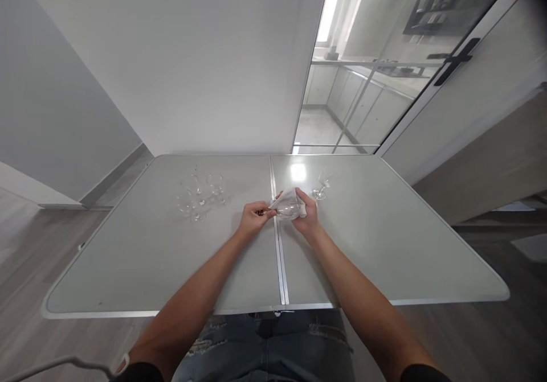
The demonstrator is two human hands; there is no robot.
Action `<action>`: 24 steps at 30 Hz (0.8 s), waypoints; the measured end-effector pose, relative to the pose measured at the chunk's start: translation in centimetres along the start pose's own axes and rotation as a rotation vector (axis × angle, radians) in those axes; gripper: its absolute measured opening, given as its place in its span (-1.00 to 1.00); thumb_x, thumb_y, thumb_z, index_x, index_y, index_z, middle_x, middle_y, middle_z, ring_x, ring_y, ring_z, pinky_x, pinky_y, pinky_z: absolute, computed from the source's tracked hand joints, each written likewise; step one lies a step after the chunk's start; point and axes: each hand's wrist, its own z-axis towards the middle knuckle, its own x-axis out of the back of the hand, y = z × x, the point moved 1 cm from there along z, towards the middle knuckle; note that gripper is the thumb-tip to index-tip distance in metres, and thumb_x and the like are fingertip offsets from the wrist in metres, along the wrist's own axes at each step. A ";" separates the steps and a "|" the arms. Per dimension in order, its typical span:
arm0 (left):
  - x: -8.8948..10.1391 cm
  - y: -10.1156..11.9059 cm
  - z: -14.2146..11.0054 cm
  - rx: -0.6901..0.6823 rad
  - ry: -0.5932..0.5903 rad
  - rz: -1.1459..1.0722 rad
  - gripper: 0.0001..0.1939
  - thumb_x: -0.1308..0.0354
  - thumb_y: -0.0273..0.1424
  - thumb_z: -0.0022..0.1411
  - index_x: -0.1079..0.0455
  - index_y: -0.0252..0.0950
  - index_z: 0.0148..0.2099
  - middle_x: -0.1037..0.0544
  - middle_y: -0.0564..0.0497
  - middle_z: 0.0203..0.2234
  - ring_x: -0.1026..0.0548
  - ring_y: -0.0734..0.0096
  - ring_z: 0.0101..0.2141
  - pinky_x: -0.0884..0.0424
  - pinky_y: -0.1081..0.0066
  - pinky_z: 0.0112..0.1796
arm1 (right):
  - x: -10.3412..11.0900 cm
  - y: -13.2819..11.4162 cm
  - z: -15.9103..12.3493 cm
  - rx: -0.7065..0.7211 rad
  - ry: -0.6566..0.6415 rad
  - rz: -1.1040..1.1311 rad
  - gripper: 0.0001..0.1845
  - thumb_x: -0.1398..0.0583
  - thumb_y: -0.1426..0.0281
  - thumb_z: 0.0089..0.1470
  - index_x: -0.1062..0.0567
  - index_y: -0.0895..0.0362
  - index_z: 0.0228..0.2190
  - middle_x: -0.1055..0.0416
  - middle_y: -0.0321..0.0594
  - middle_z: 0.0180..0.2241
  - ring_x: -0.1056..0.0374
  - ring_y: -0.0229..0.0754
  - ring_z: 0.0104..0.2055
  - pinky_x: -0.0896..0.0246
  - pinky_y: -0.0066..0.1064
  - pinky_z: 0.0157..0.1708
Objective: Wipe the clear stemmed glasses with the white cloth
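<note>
Between my hands, above the table's centre seam, a clear stemmed glass (pixel 287 212) lies tilted on its side. My left hand (pixel 254 217) is closed on its stem end, with the fingers partly hiding the foot. A thin white cloth (pixel 285 198) covers part of the bowl, and my right hand (pixel 308 213) is closed on the cloth and glass together. Just beyond my right hand another stemmed glass (pixel 319 193) stands upright. Over on the left half stands a group of several clear glasses (pixel 199 200), whose outlines are faint.
The pale folding table (pixel 367 257) has a metal rim and a metal seam (pixel 280 262) down its middle. A white wall (pixel 222 74) rises behind it. At the back right is a glass door (pixel 350 103) with a black handle (pixel 457 61).
</note>
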 end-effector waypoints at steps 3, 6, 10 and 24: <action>-0.8 -0.2 -0.1 0.078 0.005 -0.055 -0.50 -0.30 0.02 0.11 -0.39 -0.33 -0.55 -0.32 0.09 -0.65 -0.25 0.54 -0.59 -0.17 0.47 -0.51 | -0.9 0.6 0.0 0.045 0.002 0.062 -0.38 0.00 -0.08 0.22 -0.57 0.15 -0.16 -0.58 -0.02 -0.13 -0.49 0.11 -0.05 -0.42 -0.05 -0.07; -1.9 -0.4 -0.4 0.157 -0.033 -0.114 -0.53 -0.27 0.03 0.14 -0.42 -0.33 -0.40 -0.37 0.10 -0.59 -0.33 0.54 -0.62 -0.24 0.49 -0.54 | -2.1 1.3 -0.3 0.044 0.058 0.172 -0.40 0.01 -0.08 0.22 -0.54 0.13 -0.17 -0.56 -0.04 -0.08 -0.48 0.07 -0.03 -0.43 -0.10 -0.08; -2.8 -0.4 -0.7 0.215 -0.007 -0.273 -0.48 -0.21 0.05 0.19 -0.43 -0.34 -0.10 -0.50 -0.02 -0.38 -0.48 0.43 -0.48 -0.43 0.46 -0.48 | -3.6 1.2 -1.1 0.019 0.083 0.291 -0.42 0.01 -0.09 0.22 -0.48 0.05 -0.02 -0.51 -0.11 0.01 -0.46 0.01 -0.02 -0.45 -0.22 -0.23; -2.0 -0.1 -0.1 0.283 0.167 -0.441 -0.50 -0.29 0.03 0.13 -0.21 -0.24 -0.21 -0.35 0.12 -0.42 -0.39 0.52 -0.44 -0.48 0.50 -0.44 | -2.6 1.1 -0.3 0.142 0.215 0.086 -0.59 -0.30 0.13 0.07 -0.52 0.10 -0.11 -0.50 -0.24 -0.24 -0.40 -0.19 -0.24 -0.32 -0.39 -0.26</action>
